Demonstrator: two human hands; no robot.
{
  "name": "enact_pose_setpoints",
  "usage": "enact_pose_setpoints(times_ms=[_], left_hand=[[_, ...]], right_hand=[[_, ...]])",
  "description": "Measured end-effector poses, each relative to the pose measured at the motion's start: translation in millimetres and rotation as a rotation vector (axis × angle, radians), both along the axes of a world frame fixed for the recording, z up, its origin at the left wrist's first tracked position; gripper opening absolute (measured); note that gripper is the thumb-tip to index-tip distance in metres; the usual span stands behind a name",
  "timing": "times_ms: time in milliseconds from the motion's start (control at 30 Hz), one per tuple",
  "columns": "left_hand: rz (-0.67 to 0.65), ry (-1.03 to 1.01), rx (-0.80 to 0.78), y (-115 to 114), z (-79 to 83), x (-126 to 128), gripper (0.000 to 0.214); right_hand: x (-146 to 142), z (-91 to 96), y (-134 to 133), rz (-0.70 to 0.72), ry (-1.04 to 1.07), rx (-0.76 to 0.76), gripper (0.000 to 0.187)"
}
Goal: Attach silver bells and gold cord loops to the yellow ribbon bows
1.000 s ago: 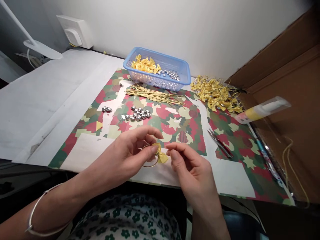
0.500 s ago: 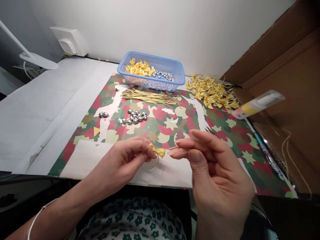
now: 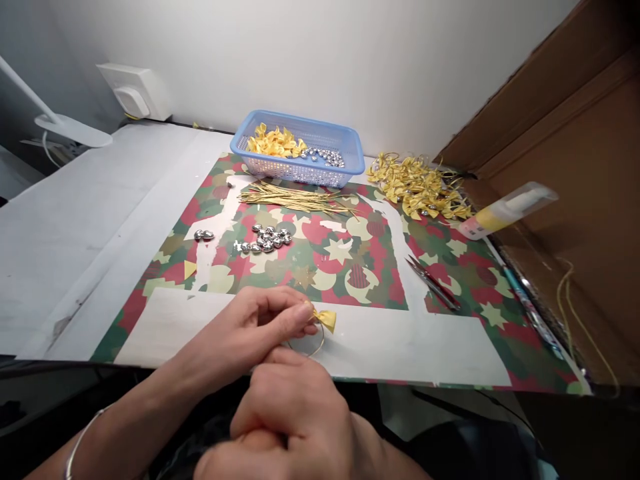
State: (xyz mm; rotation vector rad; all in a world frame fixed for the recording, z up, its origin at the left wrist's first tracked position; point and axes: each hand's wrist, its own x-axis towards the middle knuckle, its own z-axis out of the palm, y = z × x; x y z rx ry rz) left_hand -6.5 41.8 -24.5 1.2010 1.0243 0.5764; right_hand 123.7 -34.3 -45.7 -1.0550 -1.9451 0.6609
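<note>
Item, one yellow bow [image 3: 327,321], held just above the near edge of the counter [image 3: 100,200], over a plain white paper strip [image 3: 400,343]. We list with it a thin cord loop [image 3: 323,341], hanging below the bow.

Left hand [image 3: 265,320]: thumb and fingers closed in a pinch on the bow's inner end, its other end showing free to the right. We note a pale bracelet [image 3: 70,460] on this wrist.

Right hand [image 3: 295,407]: below the left and close to the camera, fingers curled inward; we cannot tell whether they grip anything.

Beyond the hands, on a patterned sheet [image 3: 370,267] in red, green and cream, we count in a cluster of silver beads [image 3: 270,241], with a pair of like beads [image 3: 204,235] to its left. Behind these lies a bundle of yellow cords [image 3: 295,198], and behind that a blue basket [image 3: 297,162] containing yellow pieces [image 3: 275,142] and silver balls [image 3: 330,157].

To the right of the basket we enter a heap of yellow bows [image 3: 420,190]; nearer us, a pointed hand tool [image 3: 435,283]; further right, a tilted bottle [image 3: 505,212] with a clear cap, beside a cardboard panel [image 3: 565,133].
</note>
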Motion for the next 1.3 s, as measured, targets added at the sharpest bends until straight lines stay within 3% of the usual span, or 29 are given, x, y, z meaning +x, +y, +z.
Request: enact_pose_setpoints(times_ms=[67, 133, 267, 400, 500, 800, 1067, 1300], left_hand=[[0.019, -0.060, -0.103, 0, -4.3, -1, 0.014], [0.046, -0.124, -0.151, 0, -7.9, -2, 0.009], [0.069, -0.146, -0.050, -4, -8.1, -4, 0.012], [0.041, -0.156, 0.006, -7, -2.6, -5, 0.017], [0.047, -0.162, -0.006, -6, -0.9, -4, 0.019], [0.059, -0.122, 0.059, -7, -8.0, -5, 0.025], [0.036, -0.082, 0.046, -3, -9.9, -5, 0.025], [0.064, -0.100, 0.096, -4, -10.0, -1, 0.024]], right_hand=[[7, 0.8, 2, 0.128, 0.053, 0.023, 0.020], [19, 5.9, 6, 0.147, 0.149, -0.008, 0.020], [36, 12.7, 17, -0.108, 0.286, -0.010, 0.032], [44, 7.4, 26, -0.311, 0.039, 0.111, 0.027], [45, 3.7, 29, -0.376, -0.094, 0.194, 0.024], [46, 0.7, 28, -0.384, -0.292, 0.326, 0.025], [54, -2.5, 33, -0.257, -0.163, 0.069, 0.023], [44, -5.5, 32, -0.327, -0.231, 0.200, 0.020]])
